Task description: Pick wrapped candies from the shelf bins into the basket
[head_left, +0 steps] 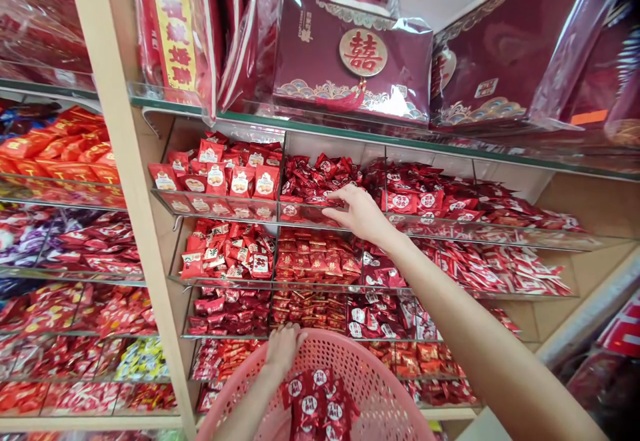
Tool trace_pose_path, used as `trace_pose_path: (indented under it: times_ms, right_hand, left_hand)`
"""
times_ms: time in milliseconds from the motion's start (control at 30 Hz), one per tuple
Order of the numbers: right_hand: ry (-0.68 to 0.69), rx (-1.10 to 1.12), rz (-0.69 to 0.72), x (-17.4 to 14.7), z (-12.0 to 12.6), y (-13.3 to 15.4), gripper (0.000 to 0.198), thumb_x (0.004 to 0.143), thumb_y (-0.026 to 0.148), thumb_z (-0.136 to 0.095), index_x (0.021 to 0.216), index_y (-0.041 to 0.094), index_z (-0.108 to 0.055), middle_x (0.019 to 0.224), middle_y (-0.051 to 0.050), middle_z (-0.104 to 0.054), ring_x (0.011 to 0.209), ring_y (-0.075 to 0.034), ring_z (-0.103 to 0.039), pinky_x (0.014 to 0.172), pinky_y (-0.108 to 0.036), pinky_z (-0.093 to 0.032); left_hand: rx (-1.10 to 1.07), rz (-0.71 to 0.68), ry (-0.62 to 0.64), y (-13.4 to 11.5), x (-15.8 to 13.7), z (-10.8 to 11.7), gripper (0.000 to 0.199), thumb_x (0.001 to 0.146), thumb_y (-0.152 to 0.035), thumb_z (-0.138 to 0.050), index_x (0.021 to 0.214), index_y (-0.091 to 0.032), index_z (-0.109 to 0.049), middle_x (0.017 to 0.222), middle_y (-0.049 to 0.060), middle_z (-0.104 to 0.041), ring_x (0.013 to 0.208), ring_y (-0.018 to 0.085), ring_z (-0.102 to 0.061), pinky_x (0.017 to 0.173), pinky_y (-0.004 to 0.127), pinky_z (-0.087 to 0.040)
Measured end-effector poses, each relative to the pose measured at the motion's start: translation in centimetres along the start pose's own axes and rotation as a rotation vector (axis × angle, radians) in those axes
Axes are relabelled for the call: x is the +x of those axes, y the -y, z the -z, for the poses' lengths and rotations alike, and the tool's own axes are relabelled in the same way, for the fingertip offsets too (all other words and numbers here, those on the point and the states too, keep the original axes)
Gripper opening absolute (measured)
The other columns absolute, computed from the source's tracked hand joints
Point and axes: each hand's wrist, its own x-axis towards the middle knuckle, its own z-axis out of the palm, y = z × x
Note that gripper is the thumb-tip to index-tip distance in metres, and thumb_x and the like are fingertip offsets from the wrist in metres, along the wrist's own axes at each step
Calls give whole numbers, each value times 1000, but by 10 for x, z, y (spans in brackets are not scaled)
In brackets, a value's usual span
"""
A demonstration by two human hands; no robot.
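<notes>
Your left hand [285, 349] is gripping the pink basket [393, 384] by its rim; your right hand [363, 214], fingers parted, is hovering by red packets [320, 174] in a shelf compartment [306, 214]. They're looking light, slippery, crushable: favour pinching edges.

A red 囍 stands on the round pale-gold medallion [363, 53] of the shiny maroon rectangular gift box [310, 61], at the far middle. Down the yellow paper strip [174, 21] at far left run large red Chinese characters, the top one apparently 好. Characters on the white round labels of the dark-red foil packets [320, 421] inside the pink perforated plastic basket [400, 374], near, are too small to read surely.
</notes>
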Motion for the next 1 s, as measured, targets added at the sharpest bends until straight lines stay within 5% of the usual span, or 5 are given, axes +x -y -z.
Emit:
trace_pose_path:
  times_ms: [267, 533, 800, 1000]
  right_hand:
    - [13, 210, 9, 2, 5, -14, 17, 80, 30, -59, 83, 18, -71, 81, -3, -67, 75, -14, -59, 73, -27, -43]
    - [6, 257, -265, 15, 4, -9, 25, 75, 37, -61, 76, 14, -69, 55, 0, -60, 54, -11, -53, 59, -24, -41]
    - [-23, 369, -512, 30, -8, -1, 15, 65, 18, -67, 78, 11, -68, 63, -2, -64, 62, -13, -57, 64, -26, -45]
    - [-158, 560, -530, 21, -5, -5, 20, 68, 16, -63, 87, 11, -63, 60, 1, -59, 56, -11, -57, 61, -25, -48]
  left_hand:
    - [-3, 2, 5, -3, -2, 6, 31, 89, -36, -36, 95, -20, -62, 101, 7, -67, 95, 22, -61, 81, 33, -42]
    - [-6, -2, 6, -2, -2, 5, 33, 90, -36, -34, 97, -20, -62, 101, 8, -67, 95, 22, -61, 82, 34, -42]
    - [-2, -6, 5, -2, -1, 4, 32, 90, -36, -34, 96, -19, -62, 101, 7, -67, 97, 23, -61, 83, 35, -43]
    - [-7, -13, -4, -1, -2, 4, 33, 90, -36, -33, 94, -20, -62, 99, 6, -67, 95, 23, -62, 83, 36, -43]
